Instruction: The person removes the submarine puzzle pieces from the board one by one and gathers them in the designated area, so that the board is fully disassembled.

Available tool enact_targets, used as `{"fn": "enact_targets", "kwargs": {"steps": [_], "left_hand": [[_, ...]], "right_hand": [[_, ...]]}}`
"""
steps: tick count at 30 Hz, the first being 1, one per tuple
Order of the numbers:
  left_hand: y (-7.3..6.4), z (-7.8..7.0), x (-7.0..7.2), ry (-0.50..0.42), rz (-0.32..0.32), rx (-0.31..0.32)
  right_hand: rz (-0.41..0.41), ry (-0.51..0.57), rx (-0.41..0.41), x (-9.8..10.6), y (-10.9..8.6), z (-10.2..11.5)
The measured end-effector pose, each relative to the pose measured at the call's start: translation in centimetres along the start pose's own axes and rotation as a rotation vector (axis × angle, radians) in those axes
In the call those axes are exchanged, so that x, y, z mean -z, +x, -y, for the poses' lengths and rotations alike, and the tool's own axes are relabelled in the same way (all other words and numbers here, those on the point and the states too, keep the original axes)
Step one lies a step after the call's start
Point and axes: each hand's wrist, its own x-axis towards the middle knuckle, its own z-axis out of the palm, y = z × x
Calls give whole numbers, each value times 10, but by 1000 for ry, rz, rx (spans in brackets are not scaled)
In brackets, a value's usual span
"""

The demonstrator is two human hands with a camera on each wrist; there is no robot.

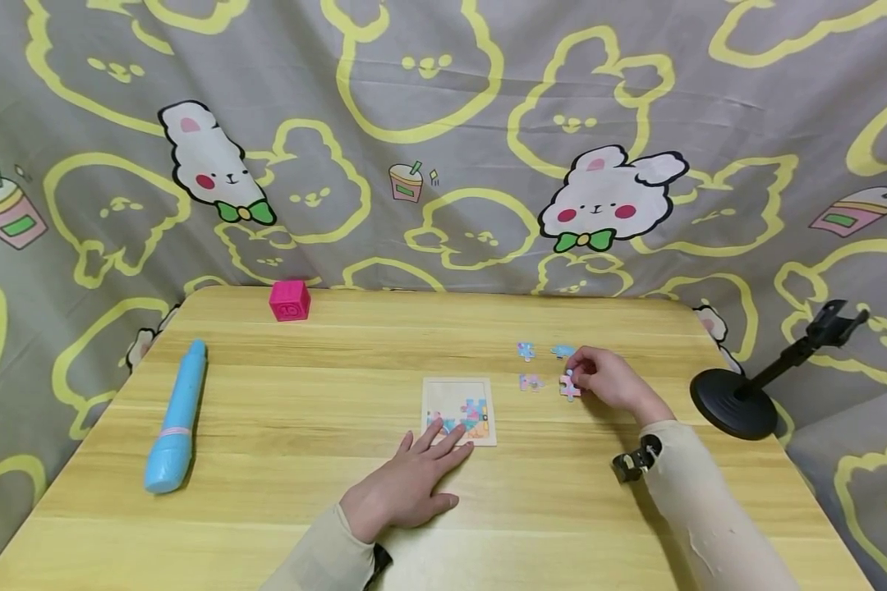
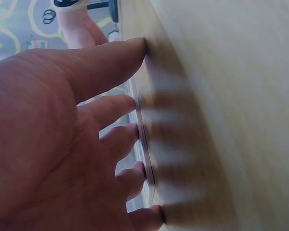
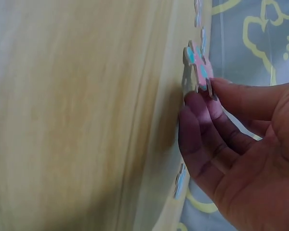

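A square jigsaw board point(image 1: 443, 392) with a pale rim lies mid-table, its lower and right parts filled with joined pieces. Across its near edge rests my left hand point(image 1: 411, 483), fingers spread and straight; the left wrist view shows its fingertips point(image 2: 131, 102) along the board's edge. To the right, my right hand point(image 1: 612, 379) pinches a pink and blue puzzle piece point(image 1: 570, 386) between thumb and fingers. In the right wrist view that puzzle piece point(image 3: 199, 66) is tilted up off the table. Loose beside it lie a blue piece point(image 1: 562, 350) and two more pieces point(image 1: 526, 350).
A blue toy microphone point(image 1: 173, 435) lies at the left of the wooden table point(image 1: 281, 525). A pink cube point(image 1: 290, 300) sits near the back edge. On the right stands a black round-based stand point(image 1: 735, 404). A patterned grey curtain point(image 1: 458, 107) hangs behind.
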Motion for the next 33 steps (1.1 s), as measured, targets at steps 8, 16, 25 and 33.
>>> {"fn": "enact_targets", "kwargs": {"steps": [8, 16, 25, 33], "left_hand": [[0, 1, -1, 6, 3, 6], [-1, 1, 1, -4, -2, -7], [-2, 0, 2, 2, 5, -2], [-1, 0, 2, 2, 1, -2]], "right_hand": [[-41, -52, -2, -1, 0, 2], [-126, -91, 31, -11, -2, 16], [-43, -78, 201, -34, -5, 57], [65, -98, 275, -62, -3, 83]]}}
